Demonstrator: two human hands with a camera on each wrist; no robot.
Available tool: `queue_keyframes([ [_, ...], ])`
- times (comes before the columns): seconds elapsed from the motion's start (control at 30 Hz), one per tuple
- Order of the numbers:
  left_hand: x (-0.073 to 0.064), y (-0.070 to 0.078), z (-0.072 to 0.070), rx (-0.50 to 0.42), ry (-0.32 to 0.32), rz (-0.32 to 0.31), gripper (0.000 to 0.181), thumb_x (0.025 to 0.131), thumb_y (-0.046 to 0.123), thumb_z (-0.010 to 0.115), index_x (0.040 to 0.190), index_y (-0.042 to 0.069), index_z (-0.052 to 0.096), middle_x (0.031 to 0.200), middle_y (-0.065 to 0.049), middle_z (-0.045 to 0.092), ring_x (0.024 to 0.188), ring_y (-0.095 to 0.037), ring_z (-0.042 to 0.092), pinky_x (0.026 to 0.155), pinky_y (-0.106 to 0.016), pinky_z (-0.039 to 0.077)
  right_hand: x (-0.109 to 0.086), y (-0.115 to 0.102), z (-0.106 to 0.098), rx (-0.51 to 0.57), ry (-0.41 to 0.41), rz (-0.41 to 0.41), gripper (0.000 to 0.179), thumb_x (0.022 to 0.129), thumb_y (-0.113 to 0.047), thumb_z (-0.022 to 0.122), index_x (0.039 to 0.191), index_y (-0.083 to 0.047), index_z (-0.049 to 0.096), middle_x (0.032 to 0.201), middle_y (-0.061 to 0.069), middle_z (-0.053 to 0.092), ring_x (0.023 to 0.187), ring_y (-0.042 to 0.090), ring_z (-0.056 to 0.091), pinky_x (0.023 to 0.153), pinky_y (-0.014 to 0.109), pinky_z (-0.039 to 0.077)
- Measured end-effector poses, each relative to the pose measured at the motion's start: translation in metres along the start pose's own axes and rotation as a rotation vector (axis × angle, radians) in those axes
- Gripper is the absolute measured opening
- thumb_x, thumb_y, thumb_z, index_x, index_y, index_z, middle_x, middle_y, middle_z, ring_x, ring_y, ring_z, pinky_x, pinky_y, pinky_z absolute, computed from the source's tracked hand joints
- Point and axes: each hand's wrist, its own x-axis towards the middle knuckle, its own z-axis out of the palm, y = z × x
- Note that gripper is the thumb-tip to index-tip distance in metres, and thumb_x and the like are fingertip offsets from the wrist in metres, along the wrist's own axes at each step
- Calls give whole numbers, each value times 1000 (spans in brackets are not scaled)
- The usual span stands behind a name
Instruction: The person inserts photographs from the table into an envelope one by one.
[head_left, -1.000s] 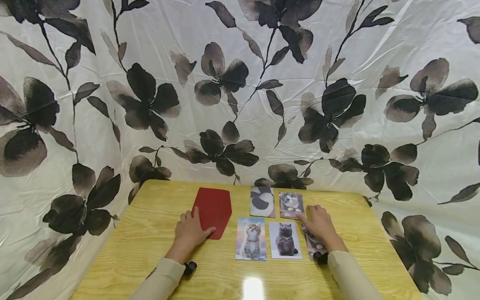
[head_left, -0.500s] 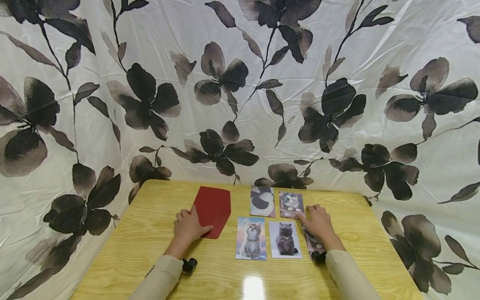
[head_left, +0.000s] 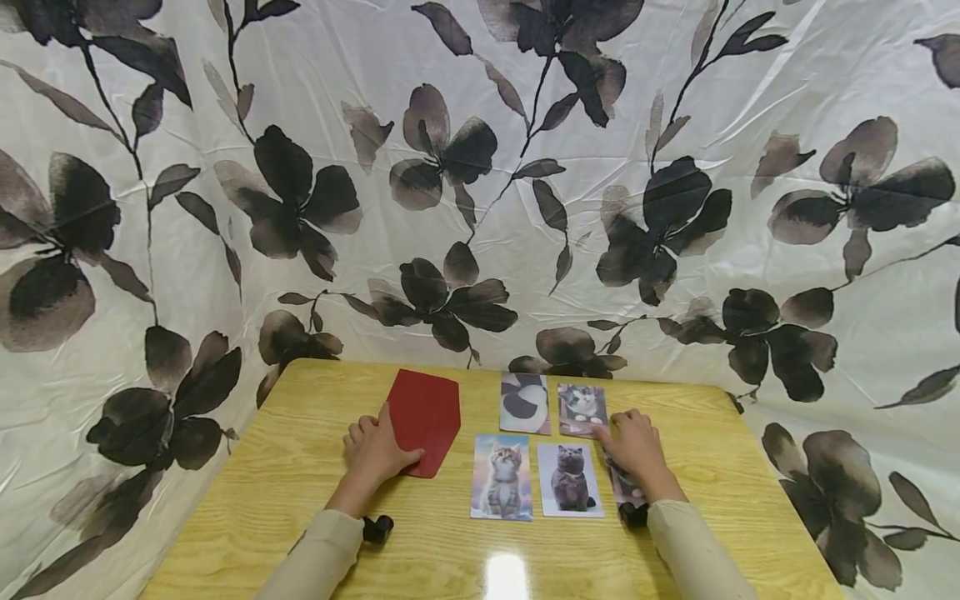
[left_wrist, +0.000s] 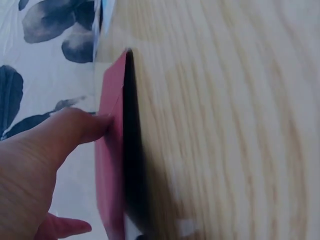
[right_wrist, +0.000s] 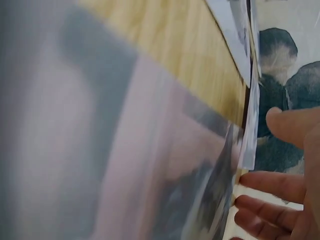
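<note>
My left hand (head_left: 375, 447) grips the near left corner of a flat red envelope-like piece (head_left: 435, 408) with slanted right corners. In the left wrist view, the thumb presses on its red face, and a dark band lies under its edge. My right hand (head_left: 636, 446) rests, fingers loosely bent and spread, at the right of the cat picture cards. Its thumb reaches the lower corner of the upper right cat card (head_left: 582, 404). Beneath the hand and wrist lies another picture card (head_left: 624, 487), partly hidden; the right wrist view shows a blurred card surface (right_wrist: 150, 150) close up.
A tabby kitten card (head_left: 501, 477) and a grey cat card (head_left: 570, 479) lie in the front row. Behind them is a black-and-white card (head_left: 525, 404). The wooden table (head_left: 442, 558) ends at a floral cloth (head_left: 480, 250) hanging behind.
My left hand has slid slightly to the left, and the red piece has shifted a little left and away from me. My right hand has drifted slightly left; the cards stay in place.
</note>
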Motion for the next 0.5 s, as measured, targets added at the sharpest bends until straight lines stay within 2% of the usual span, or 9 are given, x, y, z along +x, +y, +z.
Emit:
queue_keyframes([
  [0.2, 0, 0, 6, -143, 35, 38, 109, 85, 34, 90, 161, -10, 27, 141, -40, 39, 128, -55, 42, 103, -66, 44, 4, -3, 4, 7, 68, 20, 57, 97, -43, 78, 116, 11, 72, 109, 27, 62, 102, 46, 59, 90, 63, 49],
  [0.4, -1, 3, 10, -199, 67, 41, 108, 86, 34, 90, 160, -13, 27, 143, -40, 40, 130, -54, 42, 104, -67, 44, 6, -8, 7, 27, 85, 68, 66, 92, -50, 82, 110, 13, 70, 104, 28, 63, 98, 47, 61, 87, 61, 51],
  [0.5, -2, 5, 11, -202, 71, 31, 112, 85, 34, 90, 160, -17, 25, 144, -42, 38, 132, -55, 41, 107, -67, 44, 7, -9, 8, 31, 87, 94, 65, 90, -51, 84, 103, 11, 68, 100, 26, 63, 95, 47, 61, 85, 60, 50],
])
